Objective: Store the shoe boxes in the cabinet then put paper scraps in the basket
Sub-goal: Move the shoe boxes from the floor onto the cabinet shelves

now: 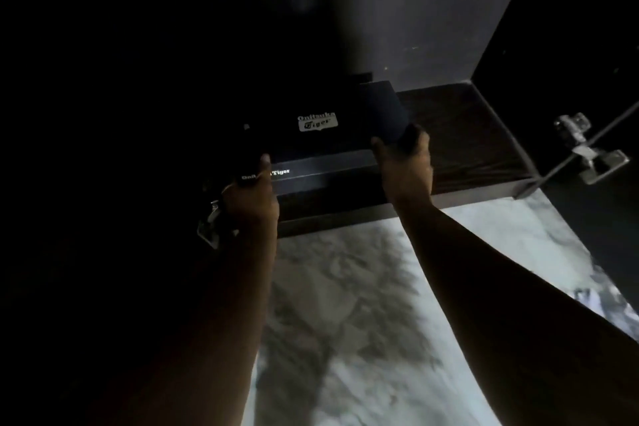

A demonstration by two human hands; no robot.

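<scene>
The dark Onitsuka Tiger shoe box (pixel 321 149) sits on the cabinet's dark wood shelf (pixel 463 135), its near long side at the shelf's front edge and its far end reaching toward the back panel. The left hand (pixel 250 197) clasps the box's near left corner, thumb over the lid's rim; the right hand (pixel 403 162) grips the near right corner, fingers curled round the box's end — both hands closed on the box. To the left the cabinet interior is too dark to read.

A cardboard box of this kind is probably light and fairly stiff, though the lid may lift free and the walls dent under a hard squeeze, so holding it at opposite ends, low on the base rather than by the lid, looks soundest; its smooth finish may slide easily on the shelf.

At the shelf's right front corner a metal door hinge (pixel 587 149) stands clear of the box. Below the shelf lies a pale marbled floor (pixel 345 287).
</scene>
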